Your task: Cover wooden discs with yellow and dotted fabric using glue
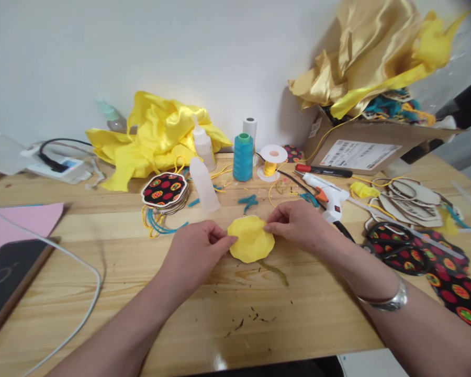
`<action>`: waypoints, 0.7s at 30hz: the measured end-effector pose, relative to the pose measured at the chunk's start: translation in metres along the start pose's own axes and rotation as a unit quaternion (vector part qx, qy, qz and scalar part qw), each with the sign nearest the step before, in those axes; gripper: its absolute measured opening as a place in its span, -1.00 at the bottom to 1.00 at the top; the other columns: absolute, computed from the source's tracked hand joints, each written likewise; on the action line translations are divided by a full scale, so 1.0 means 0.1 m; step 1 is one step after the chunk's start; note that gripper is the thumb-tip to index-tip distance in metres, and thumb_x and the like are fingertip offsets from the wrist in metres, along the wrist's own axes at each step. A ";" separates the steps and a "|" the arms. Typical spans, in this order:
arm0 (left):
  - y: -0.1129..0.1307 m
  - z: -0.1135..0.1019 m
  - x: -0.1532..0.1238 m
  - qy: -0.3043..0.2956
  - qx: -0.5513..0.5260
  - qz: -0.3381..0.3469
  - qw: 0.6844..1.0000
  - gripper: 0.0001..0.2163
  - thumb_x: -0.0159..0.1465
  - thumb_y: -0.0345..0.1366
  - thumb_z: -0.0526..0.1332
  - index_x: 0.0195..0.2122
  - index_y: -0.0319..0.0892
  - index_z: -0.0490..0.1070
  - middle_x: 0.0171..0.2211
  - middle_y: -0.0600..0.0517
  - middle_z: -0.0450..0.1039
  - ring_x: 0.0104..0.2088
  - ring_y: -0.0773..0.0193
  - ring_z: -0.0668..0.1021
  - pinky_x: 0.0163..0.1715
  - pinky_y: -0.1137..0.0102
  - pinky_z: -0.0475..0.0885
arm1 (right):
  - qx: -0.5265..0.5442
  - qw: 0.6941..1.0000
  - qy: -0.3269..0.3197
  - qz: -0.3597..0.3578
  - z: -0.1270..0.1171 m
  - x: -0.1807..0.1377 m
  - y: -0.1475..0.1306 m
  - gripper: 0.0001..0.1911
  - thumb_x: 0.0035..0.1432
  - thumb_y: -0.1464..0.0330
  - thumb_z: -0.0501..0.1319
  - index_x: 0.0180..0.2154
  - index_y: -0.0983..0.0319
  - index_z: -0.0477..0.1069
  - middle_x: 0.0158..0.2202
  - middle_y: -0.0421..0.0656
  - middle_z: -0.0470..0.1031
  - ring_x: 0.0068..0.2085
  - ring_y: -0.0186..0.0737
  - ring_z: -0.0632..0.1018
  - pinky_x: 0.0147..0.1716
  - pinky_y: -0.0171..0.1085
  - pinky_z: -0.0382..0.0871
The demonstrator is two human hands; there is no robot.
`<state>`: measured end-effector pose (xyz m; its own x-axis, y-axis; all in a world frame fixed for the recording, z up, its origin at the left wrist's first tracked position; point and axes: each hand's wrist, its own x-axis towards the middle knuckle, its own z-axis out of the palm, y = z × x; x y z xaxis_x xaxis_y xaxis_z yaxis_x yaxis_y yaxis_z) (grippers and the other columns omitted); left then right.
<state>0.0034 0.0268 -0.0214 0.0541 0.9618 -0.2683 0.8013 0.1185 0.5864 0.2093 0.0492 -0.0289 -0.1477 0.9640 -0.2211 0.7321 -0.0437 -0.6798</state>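
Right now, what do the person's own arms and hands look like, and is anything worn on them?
Both forearms are bare, with no sleeves in view. The left hand wears no ring, watch or glove that shows. The right hand is also ungloved; a shiny silver bangle sits around its wrist. No markings show on either arm.

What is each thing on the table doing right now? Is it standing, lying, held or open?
Yellow piece: flat on the table, pinched at both sides.
Left hand: pinching its left edge.
Right hand: pinching its right edge.
Teal spool: upright.
Glue gun: lying down, unheld.
Clear bottle: standing, leaning a little.
Box: open, stuffed with gold cloth.
Patterned discs: stacked.
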 end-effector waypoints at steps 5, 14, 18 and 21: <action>-0.01 0.01 0.01 0.009 -0.012 -0.001 1.000 -0.79 0.07 -0.09 0.23 -0.55 -0.11 0.46 -0.58 0.09 0.49 -0.54 0.23 0.45 -0.50 0.38 0.25 | 0.010 1.000 -0.001 -0.003 0.02 0.01 0.03 -0.96 -0.06 0.40 0.28 -0.49 0.23 0.51 -0.52 -0.19 0.52 -0.50 -0.33 0.45 -0.54 -0.35 0.21; -0.01 0.01 0.02 0.005 -0.010 0.005 1.000 -0.79 0.08 -0.10 0.21 -0.52 -0.12 0.46 -0.54 0.06 0.52 -0.50 0.21 0.48 -0.46 0.37 0.26 | 0.015 1.000 0.002 -0.001 0.03 0.01 0.04 -0.97 -0.05 0.39 0.28 -0.47 0.22 0.48 -0.52 -0.21 0.50 -0.49 -0.33 0.44 -0.53 -0.35 0.22; 0.01 0.01 0.02 0.008 0.008 0.006 1.000 -0.79 0.08 -0.10 0.21 -0.54 -0.12 0.45 -0.54 0.06 0.51 -0.51 0.21 0.47 -0.47 0.37 0.25 | 0.010 1.000 0.012 -0.008 0.04 0.02 0.06 -0.97 -0.05 0.39 0.29 -0.47 0.21 0.48 -0.53 -0.23 0.49 -0.50 -0.34 0.43 -0.53 -0.35 0.21; 0.01 0.01 0.02 0.011 0.009 0.008 1.000 -0.79 0.08 -0.10 0.20 -0.54 -0.11 0.44 -0.55 0.07 0.50 -0.50 0.21 0.47 -0.48 0.38 0.24 | 0.014 1.000 0.013 -0.010 0.04 0.01 0.06 -0.97 -0.05 0.39 0.29 -0.47 0.22 0.48 -0.52 -0.22 0.50 -0.49 -0.34 0.44 -0.53 -0.35 0.21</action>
<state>0.0054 0.0284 -0.0218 0.0537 0.9689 -0.2417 0.8113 0.0988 0.5762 0.2106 0.0491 -0.0363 -0.1433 0.9715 -0.1890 0.7097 -0.0322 -0.7037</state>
